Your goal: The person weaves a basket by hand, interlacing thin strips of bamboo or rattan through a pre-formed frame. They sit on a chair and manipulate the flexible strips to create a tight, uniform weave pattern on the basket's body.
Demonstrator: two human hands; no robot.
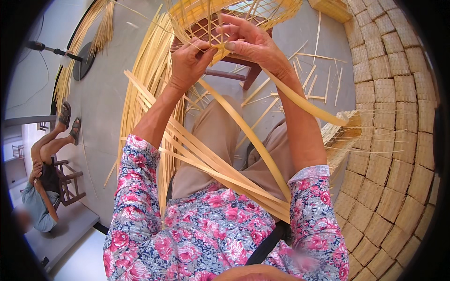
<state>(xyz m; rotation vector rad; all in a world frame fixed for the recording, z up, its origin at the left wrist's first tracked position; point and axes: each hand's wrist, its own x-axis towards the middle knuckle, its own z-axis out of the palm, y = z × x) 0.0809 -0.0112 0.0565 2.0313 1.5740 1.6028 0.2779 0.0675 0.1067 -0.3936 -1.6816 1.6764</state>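
An openwork woven bamboo basket (277,15) rests on a dark red wooden stool (246,66) at the top. At its near edge my left hand (193,58) pinches a yellow bamboo strip (219,54) between thumb and fingers. My right hand (251,40) presses its thumb on the same strip, its other fingers raised and spread beside thin upright splints. One long curved strip (246,130) runs down from near my left hand to my lap; another strip (302,102) passes over my right forearm. Several flat pale strips (218,161) lie across my thighs.
Long bamboo splints (151,70) lie in a bundle at left. Offcuts (311,82) litter the floor. Stacked woven boxes (383,140) line the right side, with a partly woven piece (341,135) before them. At far left a person (42,196) sits near a stand with a round base (84,63).
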